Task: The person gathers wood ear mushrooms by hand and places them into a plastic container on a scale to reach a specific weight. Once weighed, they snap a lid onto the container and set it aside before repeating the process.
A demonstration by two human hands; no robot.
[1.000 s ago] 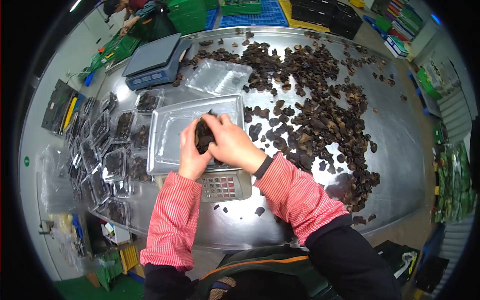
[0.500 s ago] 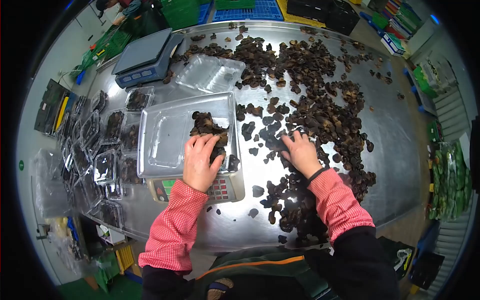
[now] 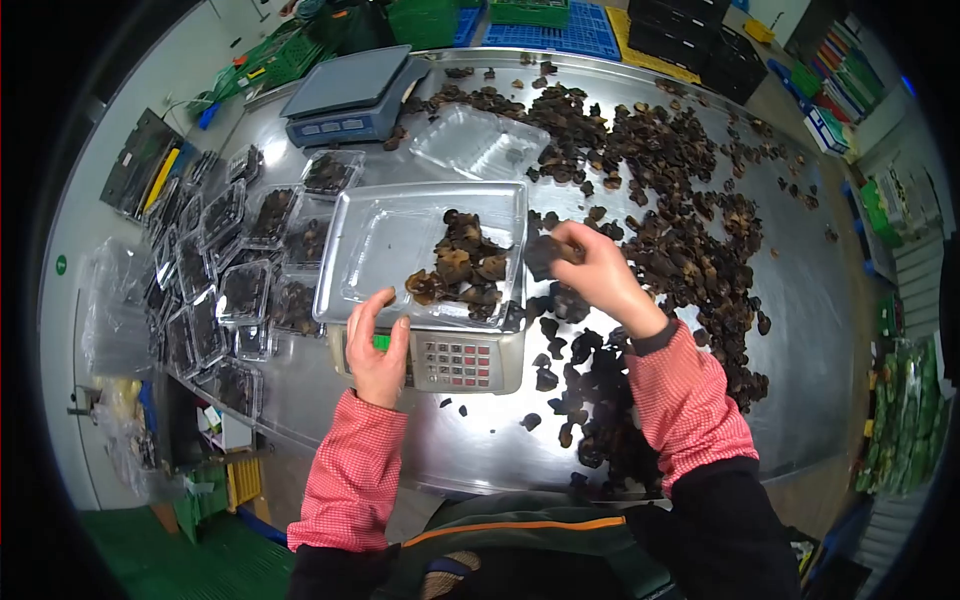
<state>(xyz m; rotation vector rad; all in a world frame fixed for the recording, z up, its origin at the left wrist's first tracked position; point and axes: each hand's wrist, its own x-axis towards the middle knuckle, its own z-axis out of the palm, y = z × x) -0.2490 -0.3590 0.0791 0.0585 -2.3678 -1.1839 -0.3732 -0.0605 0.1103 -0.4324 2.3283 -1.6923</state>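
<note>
My right hand (image 3: pixel 600 278) pinches a dark wood ear mushroom (image 3: pixel 543 257) just right of the weighing scale (image 3: pixel 508 365). On the scale's metal pan lies an open clear plastic box (image 3: pixel 375 255), with a small heap of wood ears (image 3: pixel 462 262) at its right side. My left hand (image 3: pixel 378 350) is at the pan's front edge, before the green display. Its thumb and fingers are apart and nothing is in them. Many more loose wood ears (image 3: pixel 680 220) spread over the steel table (image 3: pixel 800 330) to the right and back.
Filled clear boxes (image 3: pixel 243 292) crowd the table's left side. A second, blue-grey scale (image 3: pixel 345 95) stands at the back left, with an empty clear box (image 3: pixel 480 142) beside it. Crates (image 3: pixel 550 30) line the far edge. Plastic bags (image 3: pixel 120 310) hang at the left.
My left hand has let go of the wood ears in the box and drawn back to the pan's front edge. My right hand has lifted a wood ear off the table toward the scale.
</note>
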